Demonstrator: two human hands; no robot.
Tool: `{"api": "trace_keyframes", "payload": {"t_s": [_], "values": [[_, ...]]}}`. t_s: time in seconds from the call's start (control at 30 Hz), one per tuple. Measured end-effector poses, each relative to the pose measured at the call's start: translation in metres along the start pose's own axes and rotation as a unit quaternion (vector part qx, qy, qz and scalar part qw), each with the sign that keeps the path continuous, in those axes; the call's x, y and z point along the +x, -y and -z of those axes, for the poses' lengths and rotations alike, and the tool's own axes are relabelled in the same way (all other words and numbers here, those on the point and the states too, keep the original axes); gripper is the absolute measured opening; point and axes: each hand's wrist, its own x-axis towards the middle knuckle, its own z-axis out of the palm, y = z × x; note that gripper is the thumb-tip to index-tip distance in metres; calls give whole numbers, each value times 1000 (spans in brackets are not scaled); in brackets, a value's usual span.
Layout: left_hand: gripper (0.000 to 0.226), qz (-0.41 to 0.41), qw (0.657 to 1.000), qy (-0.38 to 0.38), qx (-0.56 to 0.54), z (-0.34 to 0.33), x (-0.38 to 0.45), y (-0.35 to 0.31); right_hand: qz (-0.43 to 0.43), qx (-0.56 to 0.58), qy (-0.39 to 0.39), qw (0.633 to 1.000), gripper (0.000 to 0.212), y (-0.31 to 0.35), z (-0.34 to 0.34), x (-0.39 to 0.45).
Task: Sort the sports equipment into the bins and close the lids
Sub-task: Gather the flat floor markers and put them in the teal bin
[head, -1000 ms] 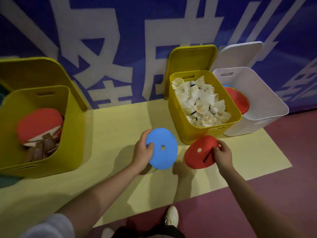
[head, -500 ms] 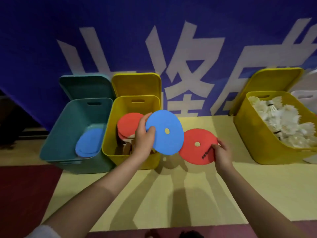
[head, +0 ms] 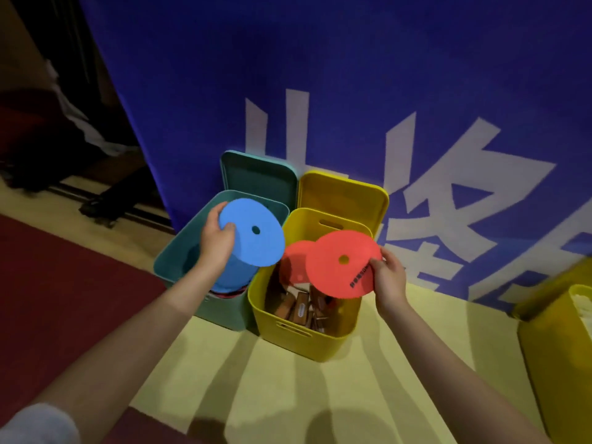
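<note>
My left hand (head: pixel 216 240) grips a blue flat disc (head: pixel 256 235) by its left edge, held over the open teal bin (head: pixel 169 261). Another blue disc (head: pixel 234 277) lies inside that bin. My right hand (head: pixel 387 277) pinches a red flat disc (head: pixel 339 264) by its right edge, above the open yellow bin (head: pixel 288 334). That bin holds table tennis paddles (head: pixel 294 267) with red faces and wooden handles. Both bins' lids, teal (head: pixel 256 177) and yellow (head: pixel 342 193), stand upright behind them.
A blue banner (head: pixel 352 91) with white characters hangs right behind the bins. Another yellow bin (head: pixel 557 347) sits at the right edge. The bins stand on a pale yellow mat (head: pixel 288 395); dark red floor (head: pixel 48 283) lies to the left.
Both hands have carried their discs leftward and up: the blue one from in front of the yellow bin to over the teal bin, the red one to over the yellow paddle bin.
</note>
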Motion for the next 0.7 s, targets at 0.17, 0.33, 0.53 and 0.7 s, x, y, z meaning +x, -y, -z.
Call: {"api": "trace_keyframes", "payload": {"t_s": [0.17, 0.33, 0.53, 0.7], "values": [[52, 35, 994, 47, 93, 21, 68, 54, 19, -39, -1, 999, 34, -2, -47, 3], [55, 25, 971, 149, 186, 20, 122, 93, 17, -39, -60, 997, 33, 0, -93, 8], [53, 32, 928, 281, 243, 11, 170, 131, 13, -23, -120, 992, 34, 4, -154, 6], [48, 18, 865, 356, 353, 11, 204, 149, 5, -36, -145, 989, 34, -2, -198, 12]]}}
